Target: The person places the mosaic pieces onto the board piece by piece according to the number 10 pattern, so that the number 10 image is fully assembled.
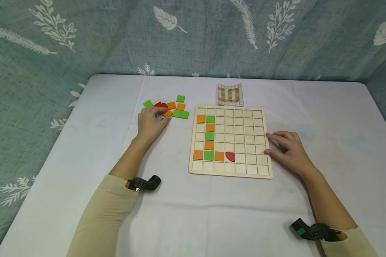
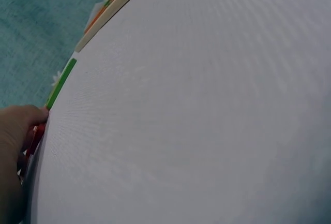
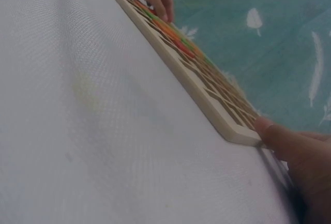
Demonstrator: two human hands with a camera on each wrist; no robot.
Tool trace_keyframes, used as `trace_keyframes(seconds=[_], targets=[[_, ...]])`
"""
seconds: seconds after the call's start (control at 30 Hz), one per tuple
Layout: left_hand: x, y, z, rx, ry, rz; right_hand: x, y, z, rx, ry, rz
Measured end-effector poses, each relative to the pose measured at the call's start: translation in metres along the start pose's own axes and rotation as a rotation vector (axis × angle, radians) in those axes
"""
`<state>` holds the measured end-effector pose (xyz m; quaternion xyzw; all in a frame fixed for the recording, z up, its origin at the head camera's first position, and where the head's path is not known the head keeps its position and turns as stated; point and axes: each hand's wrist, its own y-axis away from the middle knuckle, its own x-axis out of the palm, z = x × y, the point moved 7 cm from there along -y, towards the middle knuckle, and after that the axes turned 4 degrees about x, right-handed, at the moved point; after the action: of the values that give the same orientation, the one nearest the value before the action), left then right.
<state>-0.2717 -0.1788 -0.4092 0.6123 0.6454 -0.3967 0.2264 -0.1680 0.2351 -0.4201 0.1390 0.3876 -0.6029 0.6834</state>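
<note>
In the head view my left hand is over a small group of flat wooden tiles on the left, thumb and fingers apart. An orange tile shows between them; whether it is touched is unclear. Red pieces show beside the thumb in the left wrist view. My right hand rests its thumb and fingertips against the right edge of the wooden grid board. On the board sit orange tiles, green tiles and one red quarter-round piece.
A printed pattern card lies behind the board's far edge. Loose green tiles lie between the left hand and the board. White cloth covers the table, with a leaf-patterned curtain behind it.
</note>
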Motion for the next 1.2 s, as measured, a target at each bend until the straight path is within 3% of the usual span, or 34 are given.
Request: trace_keyframes(seconds=[0.2, 0.47, 0.73, 0.83, 1.0, 1.2], targets=[[-0.005, 0.002, 0.000, -0.004, 0.007, -0.034, -0.002, -0.002, 0.001, -0.014, 0.002, 0.002], [-0.009, 0.008, 0.005, -0.035, -0.116, -0.049, -0.002, -0.003, 0.003, -0.001, 0.000, 0.000], [-0.016, 0.011, 0.001, 0.086, -0.160, -0.171, -0.001, -0.003, 0.002, 0.003, -0.009, 0.005], [-0.017, 0.013, -0.003, 0.113, -0.132, -0.206, -0.001, -0.002, 0.003, 0.000, -0.008, 0.001], [-0.012, 0.017, -0.015, 0.154, -0.079, -0.208, -0.003, -0.003, 0.006, -0.011, -0.005, -0.009], [-0.005, 0.022, -0.034, 0.247, -0.053, -0.184, -0.002, 0.000, 0.004, 0.015, -0.014, 0.001]])
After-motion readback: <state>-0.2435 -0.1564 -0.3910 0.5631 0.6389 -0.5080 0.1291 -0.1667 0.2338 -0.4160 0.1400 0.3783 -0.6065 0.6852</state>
